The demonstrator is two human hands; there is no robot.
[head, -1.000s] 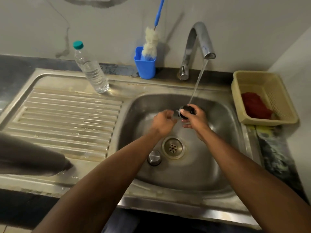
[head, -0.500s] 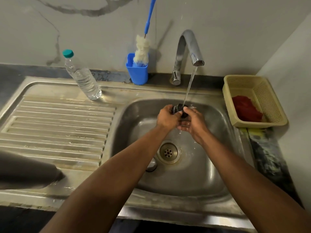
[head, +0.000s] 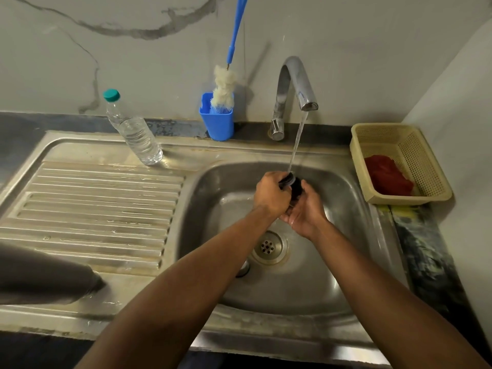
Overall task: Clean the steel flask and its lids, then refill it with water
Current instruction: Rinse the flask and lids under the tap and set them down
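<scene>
Over the steel sink (head: 207,209), water from the tap (head: 298,83) now lands on the small dark flask lid (head: 291,183), which a second ago sat just off the stream. Both hands have closed in: the left hand (head: 271,194) is wrapped round it, the right hand (head: 306,209) cups it from below, half open. Rinsing is likely under way. Another lid (head: 242,268) lies by the drain (head: 269,246). The grey shape at the lower left may be the flask.
</scene>
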